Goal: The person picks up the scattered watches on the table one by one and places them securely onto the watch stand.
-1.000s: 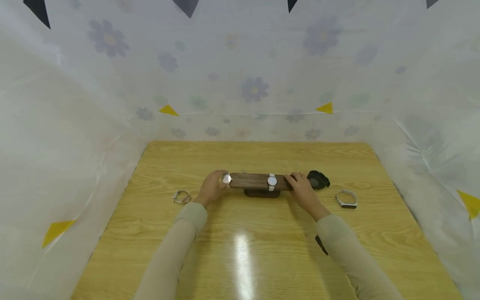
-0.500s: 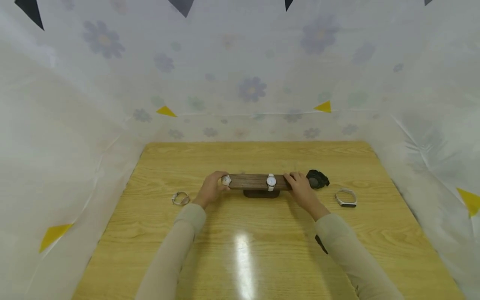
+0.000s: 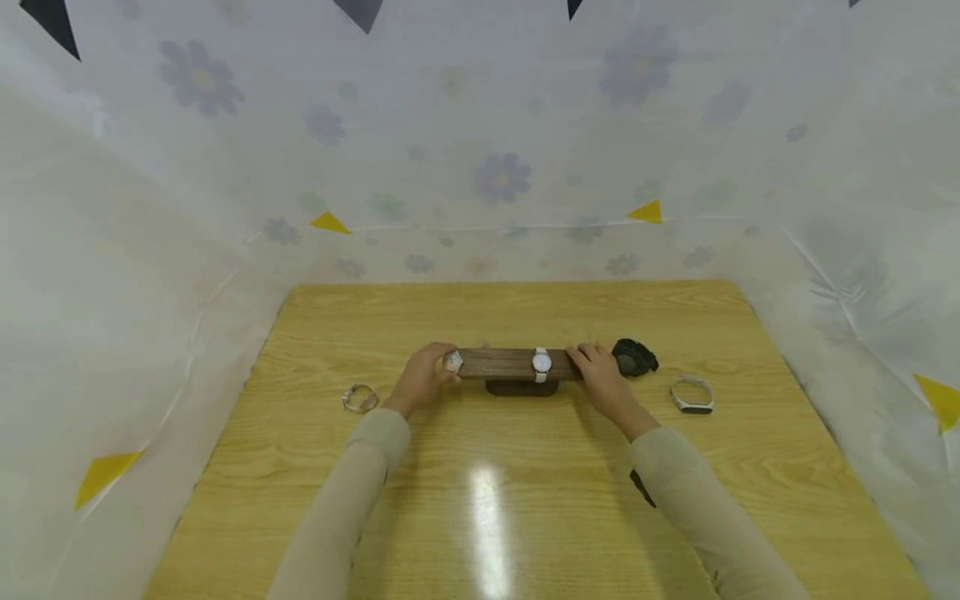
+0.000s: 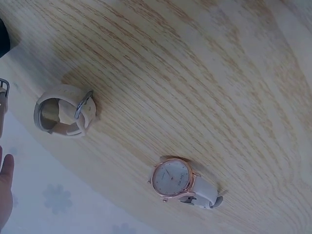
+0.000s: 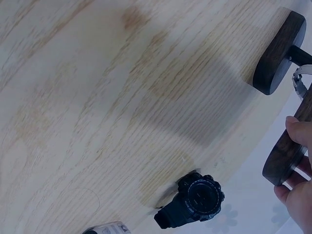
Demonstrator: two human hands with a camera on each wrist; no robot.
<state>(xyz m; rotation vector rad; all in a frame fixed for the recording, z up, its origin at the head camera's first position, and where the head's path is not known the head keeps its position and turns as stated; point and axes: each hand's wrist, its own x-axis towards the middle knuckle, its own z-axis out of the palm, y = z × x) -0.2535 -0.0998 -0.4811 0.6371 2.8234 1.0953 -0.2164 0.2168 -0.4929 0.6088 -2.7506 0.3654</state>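
Observation:
A dark wooden watch stand's bar (image 3: pixel 498 363) rests over its oval base (image 3: pixel 522 387). My right hand (image 3: pixel 604 385) grips the bar's right end, thumb on one side and fingers on the other in the right wrist view. At the left end, my left hand (image 3: pixel 422 379) pinches a light-dialled watch (image 3: pixel 452 361) between thumb and fingers. Its strap is mostly hidden by the hand; only a pale strap end with a buckle (image 4: pixel 3 90) shows at the left wrist view's edge. A white-strapped watch (image 3: pixel 542 363) is wrapped round the bar, right of its middle.
Right of the stand lie a chunky black watch (image 5: pixel 200 197) and a white fitness band (image 3: pixel 693 396). A pale looped watch (image 4: pixel 66 111) and a rose-gold watch (image 4: pixel 173 178) lie on the left. A black object (image 3: pixel 642 488) shows beside the right sleeve. Floral sheeting encloses the wooden table (image 3: pixel 420 533).
The watch in my left hand has turned slightly at the bar's left end, and its dial has lost its bright glare. My right hand keeps its grip; the head view has shifted a little.

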